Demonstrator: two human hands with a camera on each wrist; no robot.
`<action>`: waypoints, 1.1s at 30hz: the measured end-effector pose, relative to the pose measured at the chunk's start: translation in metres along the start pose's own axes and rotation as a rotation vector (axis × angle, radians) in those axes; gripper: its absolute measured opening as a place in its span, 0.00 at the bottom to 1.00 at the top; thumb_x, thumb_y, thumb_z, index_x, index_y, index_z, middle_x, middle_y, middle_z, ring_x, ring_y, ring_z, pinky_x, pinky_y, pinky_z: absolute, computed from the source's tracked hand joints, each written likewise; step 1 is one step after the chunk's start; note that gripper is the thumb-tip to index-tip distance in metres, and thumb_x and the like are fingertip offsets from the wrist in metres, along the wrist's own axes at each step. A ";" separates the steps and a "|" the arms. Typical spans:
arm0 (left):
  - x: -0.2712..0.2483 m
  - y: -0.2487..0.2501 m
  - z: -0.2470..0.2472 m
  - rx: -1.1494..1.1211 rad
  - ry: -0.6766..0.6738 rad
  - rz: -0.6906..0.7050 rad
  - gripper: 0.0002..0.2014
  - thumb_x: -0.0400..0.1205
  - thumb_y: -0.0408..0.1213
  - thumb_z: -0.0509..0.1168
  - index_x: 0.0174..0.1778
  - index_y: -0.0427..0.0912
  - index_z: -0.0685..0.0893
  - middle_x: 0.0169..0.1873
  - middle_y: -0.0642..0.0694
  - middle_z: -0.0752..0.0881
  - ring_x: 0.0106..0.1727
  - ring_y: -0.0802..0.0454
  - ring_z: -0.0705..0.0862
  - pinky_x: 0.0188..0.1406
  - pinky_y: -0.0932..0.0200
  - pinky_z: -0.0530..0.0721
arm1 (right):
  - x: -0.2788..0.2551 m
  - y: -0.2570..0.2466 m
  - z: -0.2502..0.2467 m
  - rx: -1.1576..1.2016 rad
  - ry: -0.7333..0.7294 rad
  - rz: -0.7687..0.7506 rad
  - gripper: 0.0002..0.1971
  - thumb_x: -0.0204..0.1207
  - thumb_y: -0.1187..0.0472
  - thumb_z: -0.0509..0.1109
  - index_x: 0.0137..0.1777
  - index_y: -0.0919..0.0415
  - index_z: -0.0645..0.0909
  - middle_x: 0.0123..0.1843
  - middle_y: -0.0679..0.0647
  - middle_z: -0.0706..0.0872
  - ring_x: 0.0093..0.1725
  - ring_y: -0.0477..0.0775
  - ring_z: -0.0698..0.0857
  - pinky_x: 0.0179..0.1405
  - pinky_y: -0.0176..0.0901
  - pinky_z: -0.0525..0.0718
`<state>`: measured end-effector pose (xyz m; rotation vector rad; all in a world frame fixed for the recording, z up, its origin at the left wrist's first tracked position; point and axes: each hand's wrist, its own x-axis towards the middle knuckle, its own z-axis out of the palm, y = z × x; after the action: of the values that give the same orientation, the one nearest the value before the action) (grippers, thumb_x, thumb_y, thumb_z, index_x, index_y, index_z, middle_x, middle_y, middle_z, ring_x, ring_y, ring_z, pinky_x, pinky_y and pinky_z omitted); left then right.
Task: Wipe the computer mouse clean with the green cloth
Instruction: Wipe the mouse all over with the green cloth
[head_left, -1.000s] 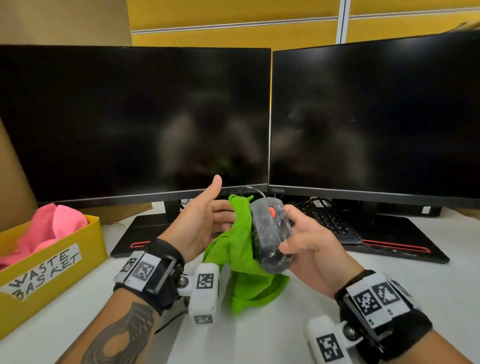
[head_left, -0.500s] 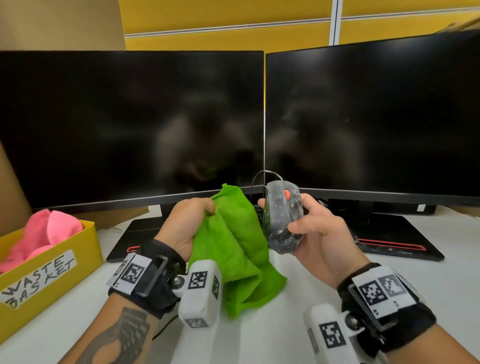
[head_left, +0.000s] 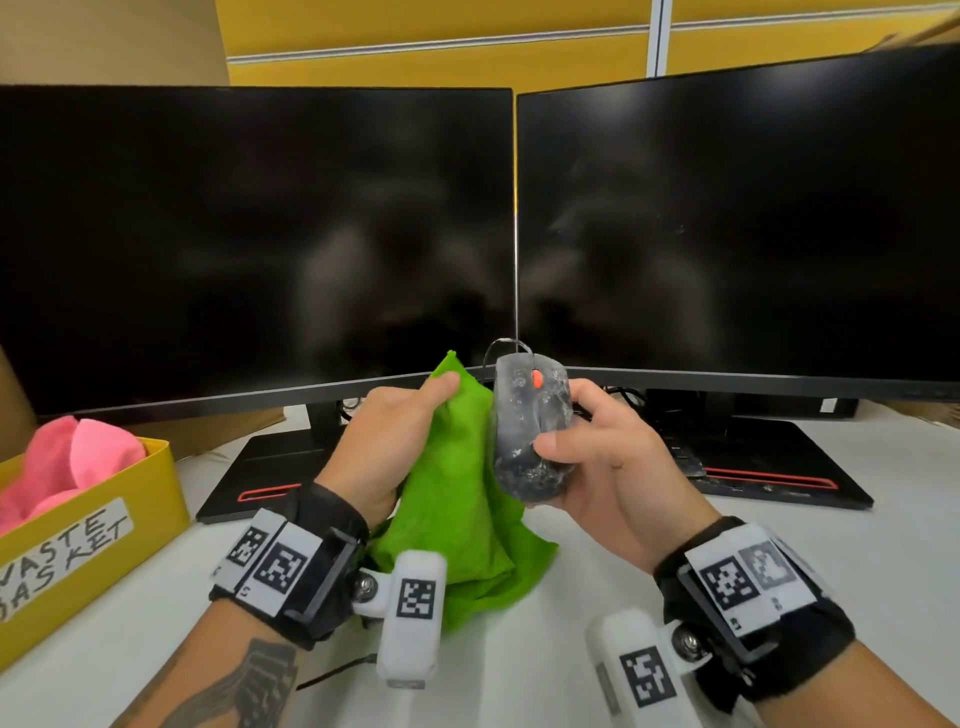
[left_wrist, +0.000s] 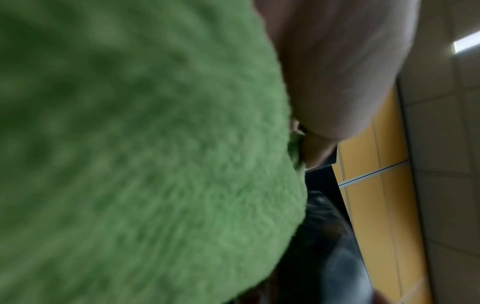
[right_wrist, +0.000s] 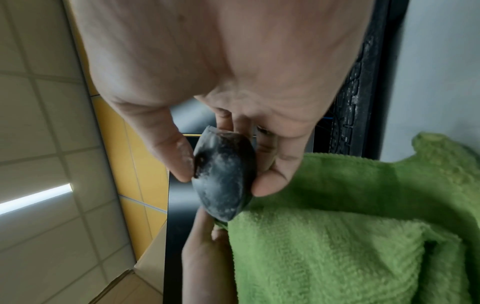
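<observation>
My right hand (head_left: 576, 447) grips a black computer mouse (head_left: 530, 426) upright above the desk, thumb on its near side and fingers behind it. The mouse has an orange wheel and is smeared with whitish dust; the right wrist view shows the mouse (right_wrist: 223, 176) between thumb and fingers. My left hand (head_left: 395, 431) holds the green cloth (head_left: 462, 488) bunched against the mouse's left side, with the cloth's lower part hanging toward the desk. The cloth (left_wrist: 142, 154) fills most of the left wrist view. A thin cable loops from the mouse's top.
Two dark monitors (head_left: 260, 234) stand side by side just behind my hands, on black bases (head_left: 779, 467). A dusty black keyboard (head_left: 685, 457) lies behind my right hand. At the left, a yellow waste basket (head_left: 104, 509) holds a pink cloth (head_left: 67, 467).
Both hands have risen with the mouse and cloth. The left hand's thumb, raised a second ago, has closed round the cloth, which now lies against the mouse's left side.
</observation>
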<state>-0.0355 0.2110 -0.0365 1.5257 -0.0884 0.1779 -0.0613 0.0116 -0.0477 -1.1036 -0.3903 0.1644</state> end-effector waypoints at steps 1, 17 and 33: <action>-0.002 0.001 0.002 -0.030 -0.043 0.008 0.29 0.84 0.52 0.71 0.54 0.21 0.89 0.54 0.23 0.91 0.51 0.33 0.91 0.62 0.37 0.88 | 0.001 0.001 0.000 -0.022 0.012 -0.007 0.33 0.62 0.73 0.72 0.71 0.70 0.76 0.61 0.71 0.89 0.56 0.70 0.89 0.51 0.68 0.86; -0.005 -0.002 -0.008 -0.258 -0.187 0.110 0.18 0.72 0.30 0.73 0.58 0.35 0.92 0.48 0.35 0.95 0.41 0.47 0.95 0.39 0.55 0.94 | 0.003 0.012 -0.002 -0.324 0.097 -0.132 0.26 0.68 0.75 0.78 0.66 0.57 0.85 0.59 0.60 0.94 0.61 0.73 0.91 0.57 0.84 0.86; 0.003 -0.013 -0.001 -0.053 -0.062 0.202 0.14 0.72 0.45 0.77 0.40 0.35 0.92 0.34 0.38 0.93 0.33 0.49 0.90 0.37 0.57 0.90 | 0.002 0.018 -0.004 -0.556 -0.018 -0.199 0.31 0.73 0.81 0.77 0.74 0.59 0.84 0.61 0.54 0.95 0.58 0.55 0.94 0.50 0.50 0.94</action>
<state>-0.0307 0.2117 -0.0492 1.4682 -0.2946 0.2872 -0.0568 0.0169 -0.0652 -1.5997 -0.5789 -0.1197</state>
